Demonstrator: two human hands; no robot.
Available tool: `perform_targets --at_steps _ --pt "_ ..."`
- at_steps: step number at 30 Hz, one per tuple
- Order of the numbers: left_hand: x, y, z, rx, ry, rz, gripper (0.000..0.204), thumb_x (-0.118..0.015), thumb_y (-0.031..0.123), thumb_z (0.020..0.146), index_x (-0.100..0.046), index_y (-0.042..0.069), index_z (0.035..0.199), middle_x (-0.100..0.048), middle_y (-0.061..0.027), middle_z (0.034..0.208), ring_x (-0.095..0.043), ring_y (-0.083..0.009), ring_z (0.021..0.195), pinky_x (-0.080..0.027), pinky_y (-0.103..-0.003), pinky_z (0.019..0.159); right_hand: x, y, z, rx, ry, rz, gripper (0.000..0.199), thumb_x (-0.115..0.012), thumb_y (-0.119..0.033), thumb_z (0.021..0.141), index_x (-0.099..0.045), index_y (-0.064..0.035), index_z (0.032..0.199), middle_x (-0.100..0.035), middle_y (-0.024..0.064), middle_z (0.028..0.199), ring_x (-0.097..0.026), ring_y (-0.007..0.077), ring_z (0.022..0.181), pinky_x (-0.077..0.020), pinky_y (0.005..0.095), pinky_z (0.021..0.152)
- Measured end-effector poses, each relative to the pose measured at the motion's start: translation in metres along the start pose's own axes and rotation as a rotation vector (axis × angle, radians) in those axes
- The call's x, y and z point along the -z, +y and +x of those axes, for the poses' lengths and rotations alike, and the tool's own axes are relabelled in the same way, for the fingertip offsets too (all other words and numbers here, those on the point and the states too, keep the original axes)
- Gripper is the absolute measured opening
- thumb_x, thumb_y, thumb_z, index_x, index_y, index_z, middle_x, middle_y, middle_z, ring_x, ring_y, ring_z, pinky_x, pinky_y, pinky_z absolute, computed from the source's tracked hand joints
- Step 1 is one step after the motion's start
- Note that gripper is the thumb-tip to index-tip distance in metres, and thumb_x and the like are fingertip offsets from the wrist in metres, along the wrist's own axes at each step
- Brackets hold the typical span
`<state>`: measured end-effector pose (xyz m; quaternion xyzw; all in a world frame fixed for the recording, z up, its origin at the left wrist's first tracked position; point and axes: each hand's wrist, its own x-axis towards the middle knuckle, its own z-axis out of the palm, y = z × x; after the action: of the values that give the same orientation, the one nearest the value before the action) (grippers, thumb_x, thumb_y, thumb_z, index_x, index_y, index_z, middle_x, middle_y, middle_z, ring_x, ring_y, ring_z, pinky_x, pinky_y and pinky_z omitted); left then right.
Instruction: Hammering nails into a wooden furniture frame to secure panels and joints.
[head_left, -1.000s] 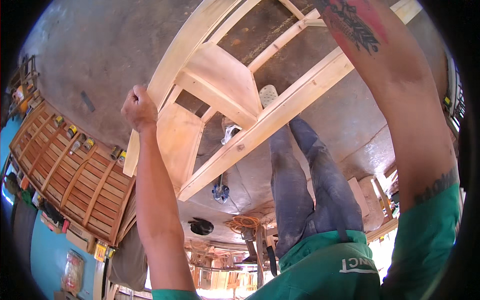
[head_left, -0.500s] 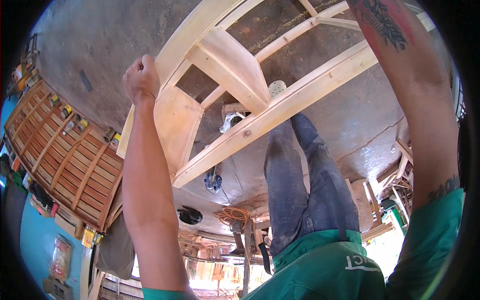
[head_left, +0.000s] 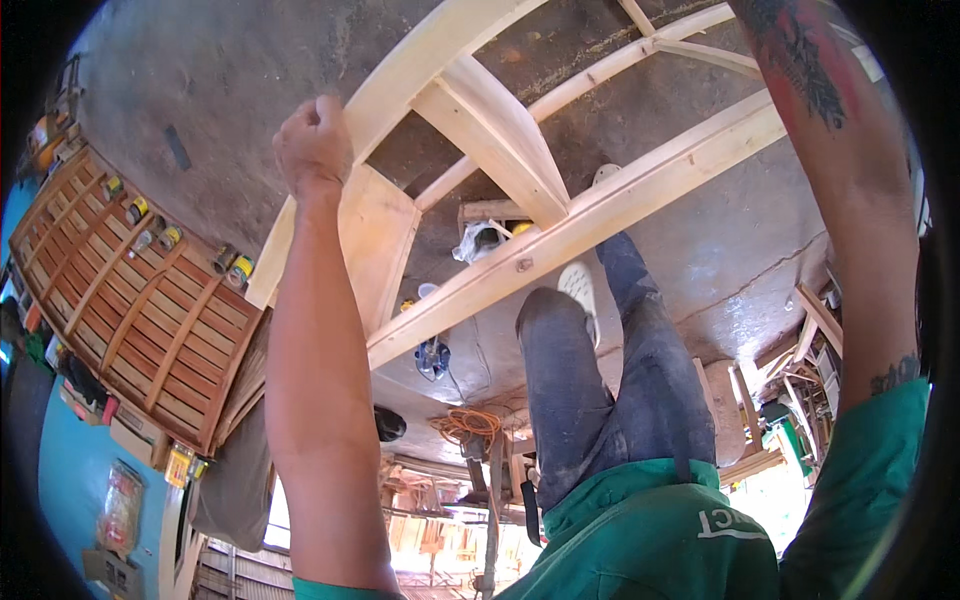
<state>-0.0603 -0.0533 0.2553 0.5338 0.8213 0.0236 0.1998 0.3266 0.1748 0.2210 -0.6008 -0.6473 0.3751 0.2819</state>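
Note:
A large pale wooden frame (head_left: 640,192) is held up in front of me, slanting from lower left to upper right. It has long rails, a short crosspiece (head_left: 500,155) and thin panels set between them. My left hand (head_left: 313,147) is closed in a fist at the frame's far rail, gripping its outer edge; the fingertips are hidden. On the other side, my right forearm (head_left: 840,190), with tattoos, reaches up past the frame's right part. The right hand lies beyond the upper edge of the picture.
At the left lies a slatted wooden panel (head_left: 135,310) with several small cans on it. A blue power tool (head_left: 432,358) and a coiled orange cord (head_left: 467,424) are on the floor below the frame. Wood pieces (head_left: 820,318) are heaped at the right.
The frame and my left hand have shifted to the right. My legs have changed position, with one knee bent and a pale perforated shoe now showing below the near rail.

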Motion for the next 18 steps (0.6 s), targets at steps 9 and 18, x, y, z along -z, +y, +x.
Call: perform_targets --at_steps 9,18 --pt "0.0 -0.002 -0.001 -0.03 -0.018 -0.043 0.04 -0.049 0.035 0.09 -0.075 0.004 0.091 -0.07 -0.0267 0.092 -0.068 -0.0469 0.089 -0.052 -0.05 0.083 0.004 0.016 0.006 0.045 -0.002 -0.145 0.019 -0.061 -0.013 0.085 -0.067 -0.0071 0.068 -0.065 0.0077 0.06 -0.066 0.0207 0.054 -0.0537 0.0344 0.052" --pt "0.004 -0.001 0.004 -0.072 -0.085 -0.013 0.044 -0.046 0.035 0.092 -0.076 0.004 0.099 -0.071 -0.0271 0.101 -0.068 -0.046 0.099 -0.052 -0.051 0.092 -0.026 -0.11 -0.123 0.128 0.268 0.018 0.021 -0.058 -0.011 0.087 -0.066 -0.0019 0.07 -0.063 0.0079 0.062 -0.064 0.0162 0.056 -0.0519 0.0318 0.052"
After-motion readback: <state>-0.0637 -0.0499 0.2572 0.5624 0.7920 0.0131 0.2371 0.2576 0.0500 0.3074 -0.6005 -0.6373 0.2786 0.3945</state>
